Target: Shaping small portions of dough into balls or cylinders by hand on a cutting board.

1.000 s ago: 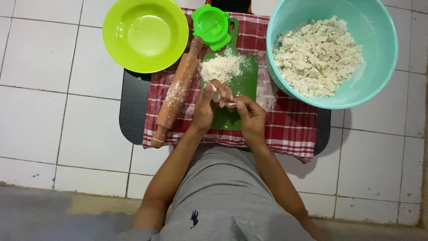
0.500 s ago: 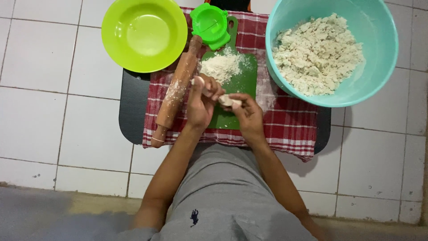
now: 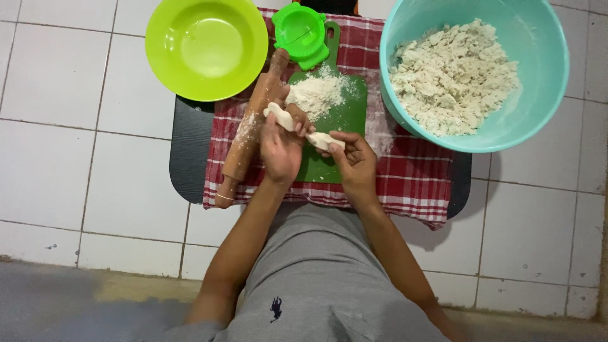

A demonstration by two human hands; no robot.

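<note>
My left hand [image 3: 280, 147] holds a white piece of dough [image 3: 279, 116] above the green cutting board [image 3: 345, 117]. My right hand [image 3: 354, 161] pinches a second, smaller piece of dough [image 3: 324, 140] just to its right. The two pieces are apart. A small heap of flour [image 3: 316, 94] lies on the far end of the board. A wooden rolling pin [image 3: 251, 130], dusted with flour, lies slanted to the left of my left hand.
A lime green bowl [image 3: 206, 47] stands at the back left, a green dumpling press [image 3: 301, 33] beside it. A teal bowl [image 3: 538, 76] with crumbly white dough is at the back right. A red checked cloth [image 3: 411, 177] covers a black tray [image 3: 190, 152] on white floor tiles.
The single lump held between both hands has been pulled into two pieces. My left hand moved left and away with the larger piece; my right hand kept the smaller one.
</note>
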